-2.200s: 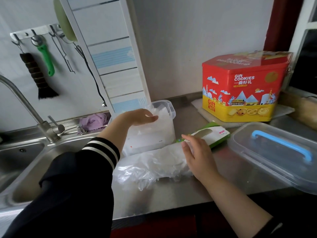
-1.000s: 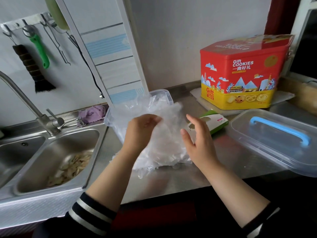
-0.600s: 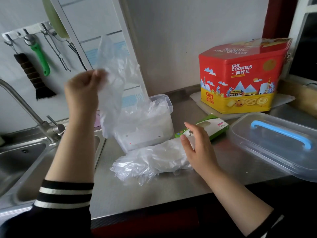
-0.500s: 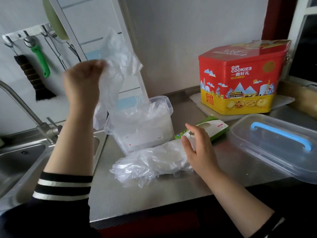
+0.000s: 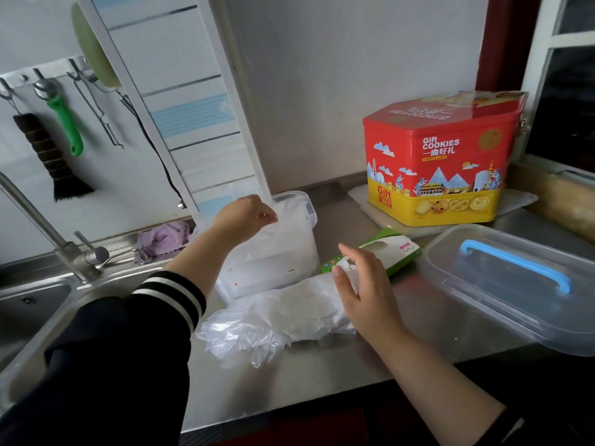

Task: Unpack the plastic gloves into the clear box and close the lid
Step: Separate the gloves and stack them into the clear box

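The clear box (image 5: 291, 260) stands open on the steel counter, with thin plastic gloves inside it. My left hand (image 5: 244, 217) is over the box's mouth, its fingers curled and pinching a bunch of gloves down into the box. A loose pile of plastic gloves (image 5: 277, 320) lies on the counter in front of the box. My right hand (image 5: 363, 284) rests on the right end of that pile with its fingers spread. The clear lid (image 5: 483, 294) with a blue handle lies at the right, apart from the box.
A green and white glove packet (image 5: 391, 251) lies behind my right hand. A red cookie tin (image 5: 441, 162) stands at the back right. A sink (image 5: 32, 317) with a tap (image 5: 42, 226) is at the left, a purple cloth (image 5: 164, 236) behind it. A striped board (image 5: 180, 107) leans on the wall.
My left hand took a bunch of gloves from the pile, raised it high, then brought it down into the clear box. My right hand has stayed on the pile.
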The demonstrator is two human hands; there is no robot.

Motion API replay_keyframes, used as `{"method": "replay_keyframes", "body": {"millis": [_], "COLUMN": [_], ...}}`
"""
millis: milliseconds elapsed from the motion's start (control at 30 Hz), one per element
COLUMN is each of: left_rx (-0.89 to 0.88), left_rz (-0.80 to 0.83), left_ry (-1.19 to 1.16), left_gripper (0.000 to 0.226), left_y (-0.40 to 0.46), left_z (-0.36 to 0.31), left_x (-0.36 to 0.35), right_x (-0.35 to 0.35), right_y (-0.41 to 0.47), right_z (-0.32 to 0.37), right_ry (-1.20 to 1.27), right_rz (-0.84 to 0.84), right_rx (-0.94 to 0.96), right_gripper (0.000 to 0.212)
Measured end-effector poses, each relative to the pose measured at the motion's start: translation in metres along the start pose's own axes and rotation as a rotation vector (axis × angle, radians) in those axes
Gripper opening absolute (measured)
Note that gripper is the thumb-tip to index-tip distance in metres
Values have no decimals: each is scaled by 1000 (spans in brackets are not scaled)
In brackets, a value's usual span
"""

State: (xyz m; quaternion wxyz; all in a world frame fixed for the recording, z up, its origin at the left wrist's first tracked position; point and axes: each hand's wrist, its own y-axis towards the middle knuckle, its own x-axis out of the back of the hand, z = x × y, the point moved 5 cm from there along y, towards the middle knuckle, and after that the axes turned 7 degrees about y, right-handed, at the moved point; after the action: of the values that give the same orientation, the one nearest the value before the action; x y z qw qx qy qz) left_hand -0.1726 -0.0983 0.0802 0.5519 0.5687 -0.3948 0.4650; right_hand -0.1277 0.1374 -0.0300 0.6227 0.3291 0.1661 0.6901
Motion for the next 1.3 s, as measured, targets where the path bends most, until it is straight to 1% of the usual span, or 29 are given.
{"method": "replay_keyframes", "body": {"millis": [133, 200, 234, 267, 334, 400, 467, 534, 567, 601, 634, 667, 701, 767, 834, 867, 901, 968, 1034, 1068, 1134, 1201, 1268, 1301], "left_rx": [23, 11, 20, 53, 143, 181, 176, 70, -5, -67, -117, -145, -149, -102, -45, -26, -24, -29, -51, -76, -121, -124, -52, 9], "left_rz": [275, 317, 303, 271, 197, 92, -134, -408, -504, -552, -561, -528, -456, -266, -107, -56, -43, -93, -173, -213, -310, -399, -391, -354], "left_ry": [91, 70, 26, -52, -194, -171, -102, -168, -202, -238, -276, -322, -366, -373, -349, -371, -395, -413, -397, -368, -304, -291, -370, -459], "left_gripper": [22, 21, 18, 16, 22, 26, 25, 26, 26, 26, 25, 25, 25, 25, 32, 35, 38, 36, 27, 24, 23, 22, 11, 8], "left_y": [2, -1, 0, -1, -2, -7, -20, -42, -57, -71, -84, -95, -104, -115, -123, -127, -132, -138, -141, -141, -142, -140, -136, -134], "left_z": [1, 1, 3, 7, 12, 10, 1, -16, -27, -38, -48, -56, -63, -68, -68, -68, -68, -70, -72, -75, -80, -81, -80, -78], "left_x": [-27, -32, -30, -26, -13, 5, 27, 43, 47, 45, 40, 31, 18, -14, -46, -58, -65, -69, -66, -64, -57, -49, -39, -35], "right_x": [0, -1, -1, -1, -1, -3, -8, -12, -15, -16, -17, -18, -18, -18, -19, -20, -20, -19, -17, -16, -14, -10, -5, -4], "right_y": [1, 1, 1, 1, 0, -1, -3, -5, -6, -6, -6, -6, -6, -6, -5, -5, -6, -5, -4, -3, -2, -2, -2, -2], "right_z": [-1, -1, -2, -2, -1, 0, -1, -4, -5, -7, -8, -10, -11, -13, -15, -15, -15, -13, -10, -9, -5, 0, 5, 6], "right_ry": [-8, -12, -15, -16, -19, -39, -81, -139, -165, -182, -190, -192, -190, -189, -212, -222, -228, -229, -221, -215, -200, -170, -115, -94], "right_rz": [2, -1, -4, -7, -9, 11, 55, 85, 92, 95, 98, 98, 96, 99, 108, 113, 117, 107, 88, 78, 47, 0, -33, -33], "right_rx": [2, 14, 24, 38, 68, 85, 80, 75, 76, 77, 76, 76, 79, 75, 66, 68, 76, 98, 118, 130, 162, 201, 218, 210], "right_gripper": [47, 46, 45, 44, 42, 40, 40, 42, 42, 42, 39, 35, 29, 16, 9, 7, 6, 15, 25, 26, 24, 22, 23, 26]}}
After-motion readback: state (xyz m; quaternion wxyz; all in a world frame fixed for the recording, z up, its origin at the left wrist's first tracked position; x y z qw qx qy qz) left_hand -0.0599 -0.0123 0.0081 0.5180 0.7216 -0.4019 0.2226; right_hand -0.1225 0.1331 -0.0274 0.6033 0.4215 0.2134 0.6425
